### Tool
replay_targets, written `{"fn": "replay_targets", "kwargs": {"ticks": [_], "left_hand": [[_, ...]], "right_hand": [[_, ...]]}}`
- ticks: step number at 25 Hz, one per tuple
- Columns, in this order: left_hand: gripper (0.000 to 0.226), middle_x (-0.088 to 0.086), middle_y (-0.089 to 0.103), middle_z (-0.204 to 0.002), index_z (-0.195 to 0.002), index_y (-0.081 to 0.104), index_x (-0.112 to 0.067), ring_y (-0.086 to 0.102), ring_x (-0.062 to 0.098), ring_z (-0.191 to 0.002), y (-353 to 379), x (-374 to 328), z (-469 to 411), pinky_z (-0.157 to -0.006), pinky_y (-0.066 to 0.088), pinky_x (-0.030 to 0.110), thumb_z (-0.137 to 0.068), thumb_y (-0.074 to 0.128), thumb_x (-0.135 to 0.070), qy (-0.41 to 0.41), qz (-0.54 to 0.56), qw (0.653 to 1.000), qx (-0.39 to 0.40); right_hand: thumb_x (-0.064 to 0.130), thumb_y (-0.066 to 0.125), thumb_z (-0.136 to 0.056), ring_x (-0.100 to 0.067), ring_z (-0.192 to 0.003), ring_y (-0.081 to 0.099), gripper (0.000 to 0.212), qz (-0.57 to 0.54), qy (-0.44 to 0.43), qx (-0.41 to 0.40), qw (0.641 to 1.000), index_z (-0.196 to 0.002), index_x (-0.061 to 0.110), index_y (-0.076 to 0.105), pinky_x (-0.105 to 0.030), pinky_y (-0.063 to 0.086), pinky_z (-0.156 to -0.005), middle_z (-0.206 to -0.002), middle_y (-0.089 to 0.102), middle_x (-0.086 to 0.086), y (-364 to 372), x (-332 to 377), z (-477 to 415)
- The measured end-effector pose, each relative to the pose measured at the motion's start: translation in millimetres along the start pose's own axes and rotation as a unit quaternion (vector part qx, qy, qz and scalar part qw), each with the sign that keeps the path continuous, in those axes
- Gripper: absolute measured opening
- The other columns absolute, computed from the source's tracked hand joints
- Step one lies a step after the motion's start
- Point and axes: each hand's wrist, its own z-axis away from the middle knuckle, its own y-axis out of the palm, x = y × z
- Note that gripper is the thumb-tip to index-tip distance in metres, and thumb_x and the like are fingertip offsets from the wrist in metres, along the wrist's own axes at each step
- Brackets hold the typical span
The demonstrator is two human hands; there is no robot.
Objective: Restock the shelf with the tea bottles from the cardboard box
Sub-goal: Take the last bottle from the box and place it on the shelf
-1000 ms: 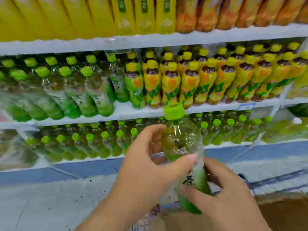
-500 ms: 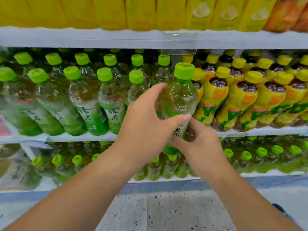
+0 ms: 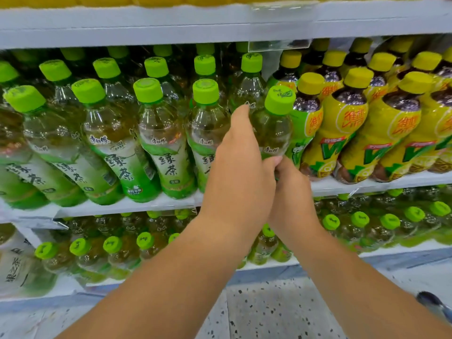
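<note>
While at shelf (image 3: 367, 185), bottle (image 3: 274, 127) in left hand (image 3: 241, 172)

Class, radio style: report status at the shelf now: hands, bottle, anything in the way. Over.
Left hand and right hand both grip the tea bottle. Bottle at shelf front, base hidden behind hands. Yellow bottles crowd its right side.

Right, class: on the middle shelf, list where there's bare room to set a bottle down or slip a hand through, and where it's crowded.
Free: only the narrow white shelf lip in front of the green tea row and the yellow bottles. Crowded: both rows are packed tight, and the held bottle, in left hand and right hand, fills the slot between them.
</note>
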Motion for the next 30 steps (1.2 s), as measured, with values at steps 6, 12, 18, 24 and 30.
{"fn": "replay_targets", "kwargs": {"ticks": [6,12,18,24,30], "left_hand": [[0.069,0.0,0.048,-0.138,-0.15,0.037,-0.012,0.062,0.017,-0.11,-3,-12,6,-0.073,0.036,0.016,-0.092,0.069,-0.03,0.058,-0.186,0.979,-0.054],[0.039,0.005,0.058,-0.12,-0.122,0.06,-0.007,0.064,0.03,-0.097,-17,-9,-5,-0.076,0.05,0.037,-0.092,0.07,-0.029,0.062,-0.217,0.971,-0.074],[0.055,0.007,0.059,-0.13,-0.137,0.052,-0.01,0.056,0.026,-0.119,-24,-15,-19,-0.087,0.044,0.034,-0.093,0.064,-0.041,0.079,-0.275,0.956,-0.058],[0.052,0.011,0.065,-0.117,-0.124,0.062,-0.01,0.062,0.032,-0.107,-29,-14,-33,-0.081,0.047,0.038,-0.091,0.064,-0.05,0.073,-0.311,0.947,-0.032],[0.05,0.009,0.067,-0.109,-0.119,0.063,-0.013,0.064,0.034,-0.099,-28,-9,-35,-0.07,0.038,0.033,-0.09,0.064,-0.054,0.091,-0.326,0.94,-0.037]], "right_hand": [[0.031,0.048,-0.092,-0.005,-0.065,0.051,0.019,0.031,0.0,0.015,0.999,-0.096,0.014,0.057,-0.01,0.038,-0.062,-0.075,0.055,0.009,1,-2,-2],[0.04,0.064,-0.086,-0.019,-0.084,0.061,0.028,0.112,0.042,0.02,0.993,-0.104,0.018,0.067,-0.017,0.042,-0.067,-0.096,0.069,0.003,-4,-10,-3],[0.048,0.066,-0.088,-0.014,-0.084,0.061,0.039,0.115,0.065,0.013,0.991,-0.114,0.019,0.067,-0.023,0.039,-0.067,-0.091,0.064,0.004,4,-22,3],[0.04,0.063,-0.092,-0.019,-0.074,0.061,0.027,0.123,0.029,0.014,0.992,-0.1,0.015,0.069,-0.034,0.052,-0.068,-0.079,0.067,-0.001,8,-28,-8],[0.042,0.066,-0.09,-0.019,-0.086,0.06,0.037,0.125,0.003,-0.016,0.992,-0.117,0.017,0.065,-0.029,0.045,-0.07,-0.094,0.065,-0.002,8,-28,-3]]}}
